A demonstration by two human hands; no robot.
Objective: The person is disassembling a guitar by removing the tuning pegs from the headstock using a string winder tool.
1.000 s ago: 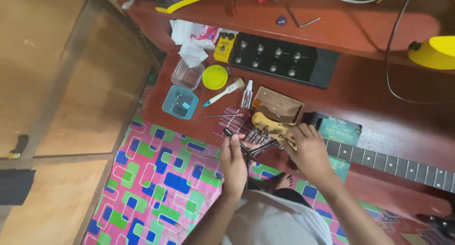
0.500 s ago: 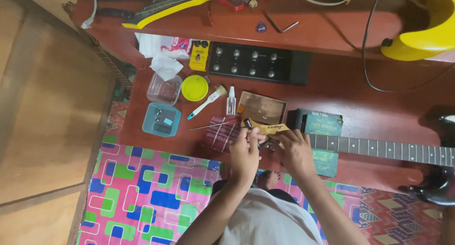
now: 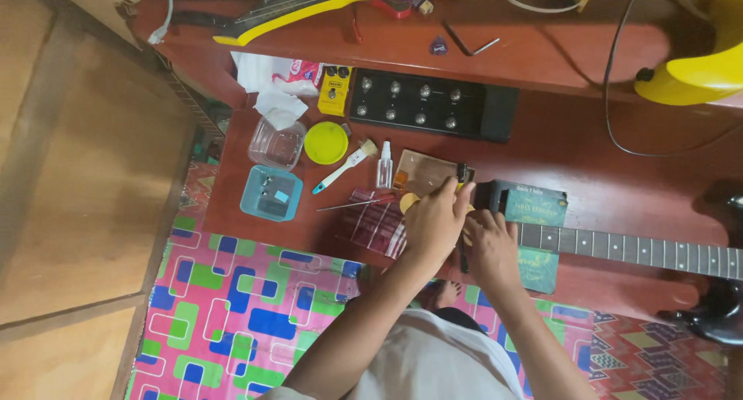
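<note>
A dark red wooden bench (image 3: pixel 588 152) is seen from above, with a raised shelf (image 3: pixel 542 48) at its far edge. The guitar headstock (image 3: pixel 472 195) lies at bench centre, its neck (image 3: pixel 642 249) running right. The left hand (image 3: pixel 435 218) is laid on the headstock, grip pressed together on a small part; what is pinched cannot be told. The right hand (image 3: pixel 491 245) is curled just beside it at the neck's start; its grip is hidden. A black pedal board (image 3: pixel 422 106), yellow lid (image 3: pixel 326 142), brush (image 3: pixel 344 166) and blue tray (image 3: pixel 271 193) are noted to the left. A bright patterned mat (image 3: pixel 232 315) covers the floor below; wooden boards (image 3: pixel 85 183) are seen at left.
</note>
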